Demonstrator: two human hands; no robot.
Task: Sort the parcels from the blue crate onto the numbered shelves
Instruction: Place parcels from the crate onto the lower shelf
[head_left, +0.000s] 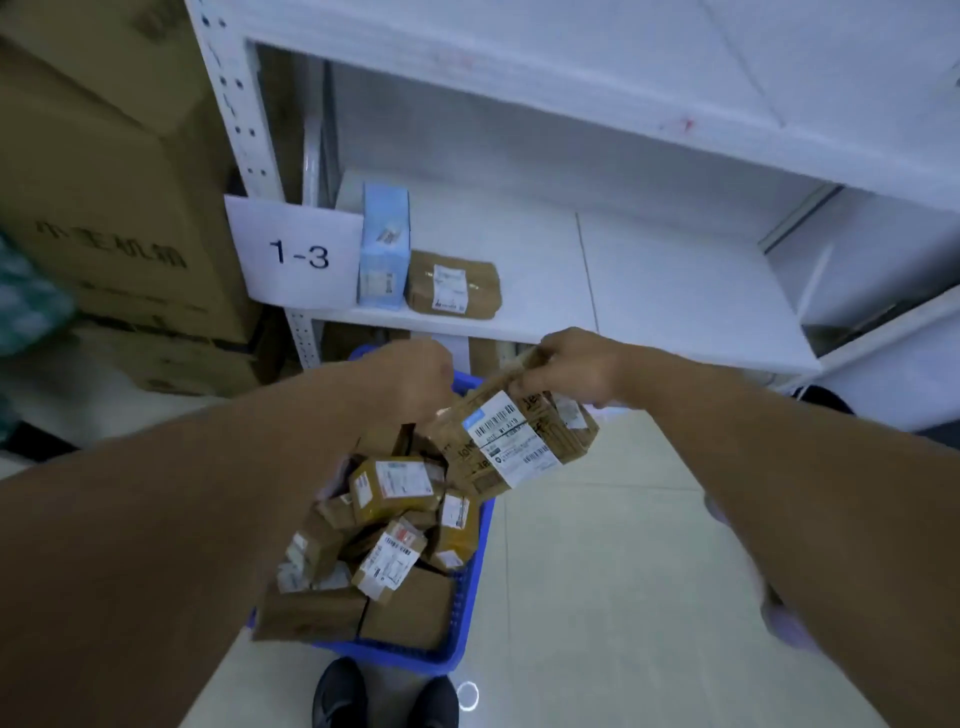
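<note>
A blue crate (470, 587) on the floor holds several brown cardboard parcels (393, 486) with white labels. Both hands hold one taped brown parcel (519, 441) above the crate's far end, its white barcode label facing me. My right hand (574, 366) grips its upper right edge. My left hand (415, 379) holds its left side, fingers curled out of sight behind it. Just beyond is the white shelf (675, 291) marked by a paper sign "1-3" (298, 254). On that shelf stand a light blue box (384, 244) and a brown parcel (452, 286).
Large cardboard cartons (104, 208) are stacked left of the shelf's white upright (234, 98). Another white shelf board (571, 62) runs above. My black shoes (384, 699) stand on the pale tile floor right before the crate.
</note>
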